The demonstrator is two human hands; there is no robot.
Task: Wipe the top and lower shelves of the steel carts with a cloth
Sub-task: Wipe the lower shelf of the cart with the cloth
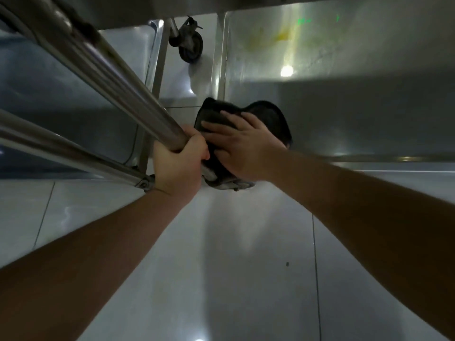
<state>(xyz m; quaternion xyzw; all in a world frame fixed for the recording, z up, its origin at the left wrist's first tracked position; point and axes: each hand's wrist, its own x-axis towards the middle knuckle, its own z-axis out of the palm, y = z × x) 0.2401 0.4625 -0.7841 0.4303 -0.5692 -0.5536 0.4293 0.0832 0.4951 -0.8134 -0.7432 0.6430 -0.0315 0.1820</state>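
Two bare forearms reach forward over a pale tiled floor [221,267]. The left hand [181,159] is curled around the end of a steel cart handle bar [115,77], gripping it firmly. The right hand [237,143] lies flat with fingers spread and straight, pressing a dark cloth [268,116] down at the near corner of the lower shelf [344,70] of the steel cart on the right. That shelf is shiny, with yellowish smears near its far end. A caster wheel [190,46] of the neighbouring cart stands between the two shelves, farther back.
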